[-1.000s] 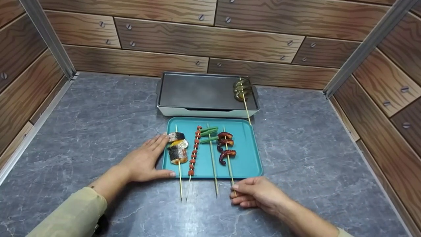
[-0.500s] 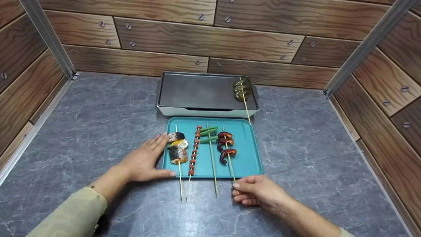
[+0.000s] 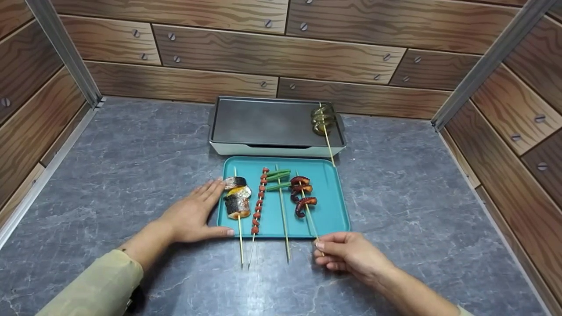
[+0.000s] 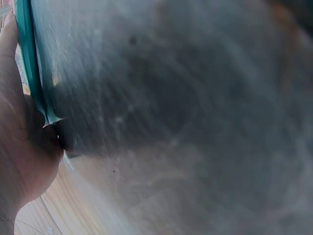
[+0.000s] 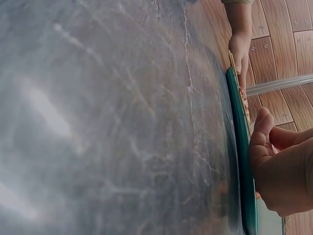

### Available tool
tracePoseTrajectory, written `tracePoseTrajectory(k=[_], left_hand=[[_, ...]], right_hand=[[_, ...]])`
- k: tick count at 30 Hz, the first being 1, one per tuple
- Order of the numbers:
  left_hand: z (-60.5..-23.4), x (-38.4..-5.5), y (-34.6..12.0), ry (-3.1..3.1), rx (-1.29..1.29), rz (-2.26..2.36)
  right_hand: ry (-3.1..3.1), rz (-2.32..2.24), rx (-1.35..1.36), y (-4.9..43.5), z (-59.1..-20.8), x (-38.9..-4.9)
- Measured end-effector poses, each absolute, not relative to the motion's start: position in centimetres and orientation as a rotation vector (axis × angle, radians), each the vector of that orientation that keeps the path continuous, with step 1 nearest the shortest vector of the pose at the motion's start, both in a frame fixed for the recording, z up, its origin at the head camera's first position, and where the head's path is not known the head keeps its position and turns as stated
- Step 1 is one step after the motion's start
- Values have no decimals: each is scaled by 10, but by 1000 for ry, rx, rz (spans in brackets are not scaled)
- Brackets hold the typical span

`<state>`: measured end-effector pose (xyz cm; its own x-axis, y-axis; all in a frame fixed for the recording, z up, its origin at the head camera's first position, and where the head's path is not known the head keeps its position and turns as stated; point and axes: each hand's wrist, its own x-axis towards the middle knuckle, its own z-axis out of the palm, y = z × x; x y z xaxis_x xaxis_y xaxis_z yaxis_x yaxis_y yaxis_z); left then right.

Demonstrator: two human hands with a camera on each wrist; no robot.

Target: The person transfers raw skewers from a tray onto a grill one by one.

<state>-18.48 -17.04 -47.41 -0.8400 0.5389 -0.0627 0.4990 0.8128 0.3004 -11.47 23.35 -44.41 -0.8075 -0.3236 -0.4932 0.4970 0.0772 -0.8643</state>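
Observation:
My right hand (image 3: 351, 254) pinches the bare lower end of an octopus skewer (image 3: 306, 202) just past the front edge of a teal tray (image 3: 333, 210). Its dark red tentacle pieces lie over the tray's right part. With straight fingers and the thumb spread, my left hand (image 3: 193, 215) rests on the tray's left edge. Beside it lies a skewer of silvery-skinned fish chunks (image 3: 238, 206). Further right are a skewer of small red pieces (image 3: 259, 202) and one of green stalks (image 3: 278, 175). In the right wrist view, my right hand (image 5: 281, 164) is at the tray's edge.
Behind the tray stands a flat electric griddle (image 3: 263, 120) with a dark plate. On its right end lies a skewer of dark green glossy pieces (image 3: 322, 119), its stick reaching over the front toward the tray. Wood-patterned walls (image 3: 219, 48) enclose the grey marbled table (image 3: 145, 131).
My right hand has moved slightly right and away from me, swinging the lower end of the octopus skewer to the right, so the skewer slants more. My left hand stays in place.

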Motion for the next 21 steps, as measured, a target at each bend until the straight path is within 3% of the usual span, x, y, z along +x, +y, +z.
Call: tracePoseTrajectory(k=[21], left_hand=[[-474, -186, -170, 2848, 835, 460]], right_hand=[[1812, -1826, 179, 243, -437, -113]])
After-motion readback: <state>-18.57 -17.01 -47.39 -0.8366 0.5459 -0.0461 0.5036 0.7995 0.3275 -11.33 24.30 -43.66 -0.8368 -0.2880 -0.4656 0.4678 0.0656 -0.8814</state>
